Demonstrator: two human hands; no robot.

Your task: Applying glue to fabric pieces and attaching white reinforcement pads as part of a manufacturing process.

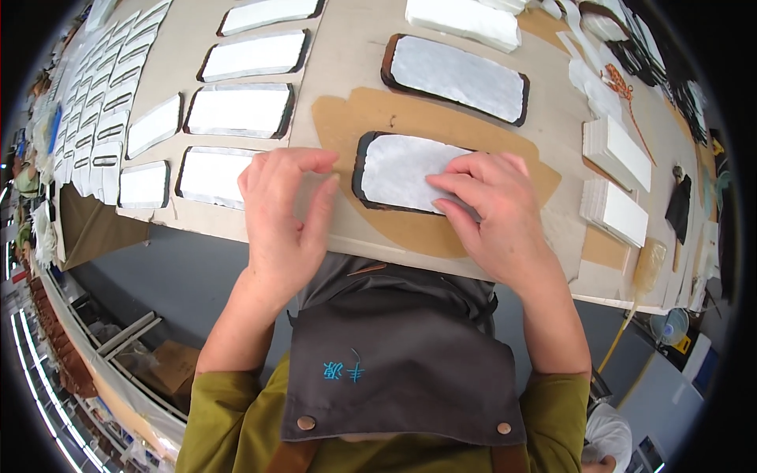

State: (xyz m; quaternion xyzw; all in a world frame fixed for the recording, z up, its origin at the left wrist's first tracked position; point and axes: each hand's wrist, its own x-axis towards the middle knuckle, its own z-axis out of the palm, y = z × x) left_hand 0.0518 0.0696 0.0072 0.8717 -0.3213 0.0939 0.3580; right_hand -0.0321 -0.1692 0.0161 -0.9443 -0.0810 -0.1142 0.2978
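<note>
In front of me lies a flat dark-edged panel with rounded corners, its top covered by a white sheet. My right hand rests on this panel's right half. Its index fingertip touches the white face, while the thumb tip sits apart from it near the front edge. Just left of the panel, my left hand hovers with thumb and fingers apart and nothing between them. Under the panel is a tan paper or board piece. A similar panel with a brown and black rim lies beyond.
More white-faced panels lie in columns on the left, with dense rows at the far left. White stacks stand on the right, near an orange cord and a yellowish-handled brush. A white pile lies at the back.
</note>
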